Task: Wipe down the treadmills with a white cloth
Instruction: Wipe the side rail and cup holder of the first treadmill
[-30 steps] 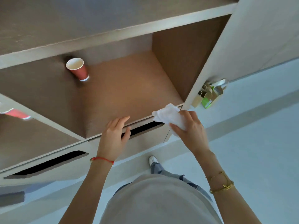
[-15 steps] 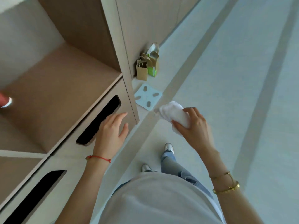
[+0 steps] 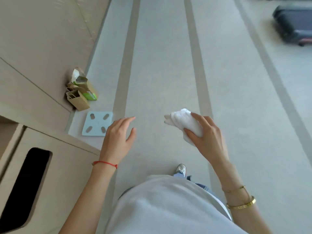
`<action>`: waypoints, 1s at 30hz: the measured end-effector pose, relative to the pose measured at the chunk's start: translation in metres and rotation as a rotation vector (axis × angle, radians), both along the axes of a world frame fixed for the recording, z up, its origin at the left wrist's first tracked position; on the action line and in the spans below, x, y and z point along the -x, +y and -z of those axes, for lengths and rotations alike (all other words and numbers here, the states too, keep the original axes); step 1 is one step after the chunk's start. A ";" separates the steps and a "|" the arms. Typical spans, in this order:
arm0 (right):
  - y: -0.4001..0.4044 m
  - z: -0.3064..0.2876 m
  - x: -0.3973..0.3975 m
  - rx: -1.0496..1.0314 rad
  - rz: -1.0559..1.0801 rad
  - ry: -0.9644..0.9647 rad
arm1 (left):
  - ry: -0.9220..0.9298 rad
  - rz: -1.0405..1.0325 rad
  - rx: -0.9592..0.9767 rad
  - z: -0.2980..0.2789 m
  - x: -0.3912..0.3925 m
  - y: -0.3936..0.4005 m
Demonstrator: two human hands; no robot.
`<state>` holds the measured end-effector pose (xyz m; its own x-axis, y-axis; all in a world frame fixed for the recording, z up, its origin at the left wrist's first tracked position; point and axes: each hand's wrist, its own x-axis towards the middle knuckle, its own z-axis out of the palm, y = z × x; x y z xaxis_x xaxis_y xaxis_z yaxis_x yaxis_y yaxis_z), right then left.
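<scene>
White cloth (image 3: 184,123) is bunched into a crumpled wad, loose end poking out to the left, held in the air above the grey striped floor (image 3: 162,68), right of frame centre. Right hand (image 3: 205,137) grips it: fingers and thumb curled round the wad, most of the cloth showing above the fingers. Left hand (image 3: 118,137) holds nothing, fingers straight and relaxed, slightly spread, palm down, hovering over the floor just right of the cabinet (image 3: 33,48); touches nothing. Red string bracelet (image 3: 104,163) on left wrist, gold bangles (image 3: 241,202) on right wrist. On the floor against the cabinet: brown paper bags (image 3: 78,99) with a green pack beside them, and a pale blue bathroom scale (image 3: 97,125) just in front. Dark slot opening (image 3: 25,184) in cabinet face at lower left. Dark blurred machine (image 3: 294,24) at top right, possibly a treadmill, can't tell. Grey top and one shoe (image 3: 180,168) visible below.
</scene>
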<state>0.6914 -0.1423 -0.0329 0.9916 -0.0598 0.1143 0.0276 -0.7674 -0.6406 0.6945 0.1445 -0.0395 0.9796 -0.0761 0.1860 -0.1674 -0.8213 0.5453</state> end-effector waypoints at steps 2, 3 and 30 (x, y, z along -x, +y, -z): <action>-0.045 -0.002 -0.001 0.002 0.053 0.004 | -0.007 0.067 0.018 0.002 -0.022 -0.045; -0.066 -0.003 -0.001 0.000 0.078 0.000 | -0.013 0.104 0.025 0.002 -0.033 -0.068; -0.452 0.023 -0.181 0.004 0.698 -0.018 | -0.024 0.697 -0.020 -0.001 -0.362 -0.526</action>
